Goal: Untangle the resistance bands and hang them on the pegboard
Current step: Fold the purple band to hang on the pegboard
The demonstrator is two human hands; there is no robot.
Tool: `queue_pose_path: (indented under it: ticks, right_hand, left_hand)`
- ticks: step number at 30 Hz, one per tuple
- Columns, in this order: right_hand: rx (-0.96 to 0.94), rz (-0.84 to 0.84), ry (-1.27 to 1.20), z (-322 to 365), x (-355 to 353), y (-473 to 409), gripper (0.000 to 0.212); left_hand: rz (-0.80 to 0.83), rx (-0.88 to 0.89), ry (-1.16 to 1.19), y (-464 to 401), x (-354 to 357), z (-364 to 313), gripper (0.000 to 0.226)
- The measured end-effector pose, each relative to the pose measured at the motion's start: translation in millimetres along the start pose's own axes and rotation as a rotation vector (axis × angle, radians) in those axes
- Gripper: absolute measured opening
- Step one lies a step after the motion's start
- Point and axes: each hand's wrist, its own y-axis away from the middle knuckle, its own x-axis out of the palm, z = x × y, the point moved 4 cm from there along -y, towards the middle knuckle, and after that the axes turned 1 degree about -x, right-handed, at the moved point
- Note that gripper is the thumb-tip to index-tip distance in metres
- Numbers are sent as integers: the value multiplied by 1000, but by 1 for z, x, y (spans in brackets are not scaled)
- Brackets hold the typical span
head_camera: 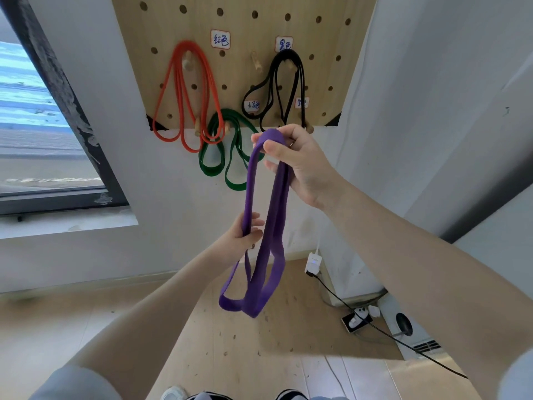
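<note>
Nearest, the purple band is pinched at its top fold by the right hand and gripped lower by the left hand, below the pegboard. Red band, green band and black band are hung there. The handwritten labels are too blurred to be read.

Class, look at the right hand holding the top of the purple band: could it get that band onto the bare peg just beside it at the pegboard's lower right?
Probably yes. The right hand holds the purple band just below that peg, with nothing between them.
</note>
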Motion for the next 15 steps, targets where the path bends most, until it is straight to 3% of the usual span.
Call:
queue_pose_path:
  ticks: [3, 5, 10, 15]
  right_hand:
    - [60, 58, -114, -7, 7, 2, 8]
    - [76, 61, -243, -12, 8, 1, 8]
    - [70, 33, -470, -12, 6, -3, 21]
    - [89, -165, -356, -19, -34, 2, 9]
  left_hand:
    - [188, -35, -41, 0, 10, -2, 39]
    - [217, -8, -52, 0, 16, -6, 44]
    - [66, 60, 4, -4, 23, -6, 29]
    - [-21, 44, -84, -3, 6, 2, 27]
